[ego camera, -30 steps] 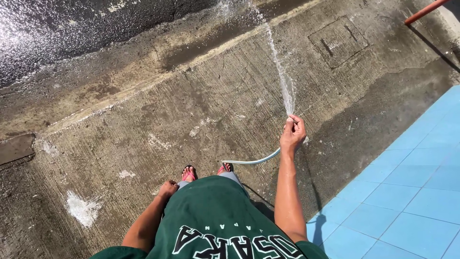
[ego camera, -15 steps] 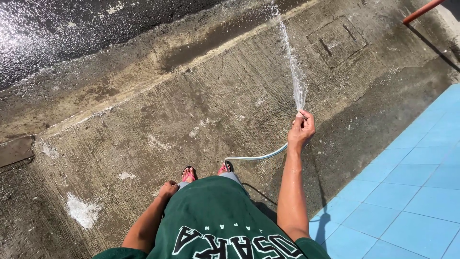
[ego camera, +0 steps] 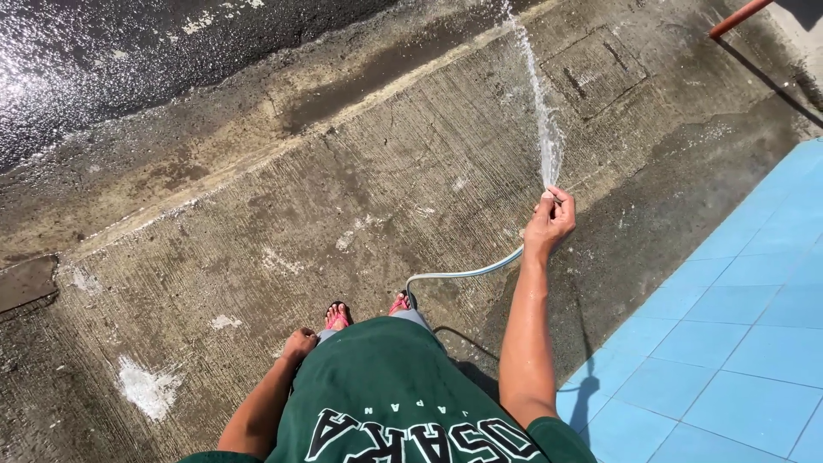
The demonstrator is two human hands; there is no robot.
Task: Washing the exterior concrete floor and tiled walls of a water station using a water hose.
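A wet concrete floor (ego camera: 343, 197) meets blue tiles (ego camera: 729, 343). A thin hose (ego camera: 467, 274), likely light, limp and slippery, curves from the feet to the right hand (ego camera: 549, 225), whose grip pinches its tip, spraying water (ego camera: 540, 111). The left hand (ego camera: 300, 343) hangs loosely curled, seemingly empty.

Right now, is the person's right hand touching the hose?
Touching. The head view shows the right hand closed around the end of the hose, with the water jet leaving from between its fingers.

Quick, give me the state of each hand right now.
Left hand: hangs at the side, holds nothing visible, grip unclear.
Right hand: closed on the hose end.
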